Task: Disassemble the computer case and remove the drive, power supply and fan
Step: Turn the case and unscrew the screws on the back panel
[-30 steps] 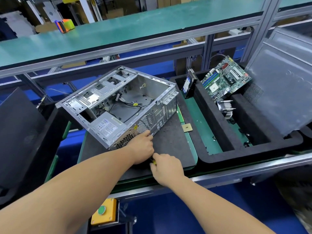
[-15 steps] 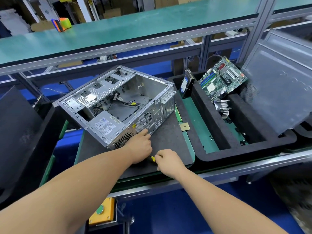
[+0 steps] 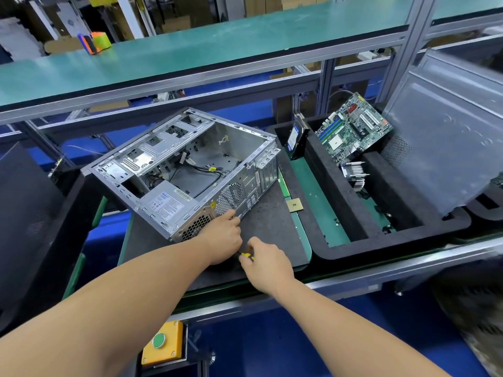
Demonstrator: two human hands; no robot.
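An open grey computer case point(image 3: 190, 148) lies on its side on a dark mat point(image 3: 272, 227). The power supply point(image 3: 168, 205) with a white label sits in its near corner, and black cables point(image 3: 209, 170) run across its floor. My left hand point(image 3: 221, 238) rests against the case's rear panel beside the power supply's vent grille. Just to its right, my right hand point(image 3: 265, 263) is closed on a screwdriver point(image 3: 246, 256) with a yellow and black handle; its tip is hidden behind my left hand. A hard drive point(image 3: 295, 138) stands upright in the black foam tray point(image 3: 326, 170).
The foam tray at the right also holds a green motherboard point(image 3: 353, 129) and a finned heatsink point(image 3: 353, 175). A grey side panel point(image 3: 446, 126) leans at the far right. A small square chip point(image 3: 295, 205) lies by the mat's edge. A yellow box with a green button point(image 3: 162, 342) hangs below the bench.
Both hands stay by the rear panel. The right hand has shifted slightly with the screwdriver, and the head camera has drifted a little. The case has not moved.
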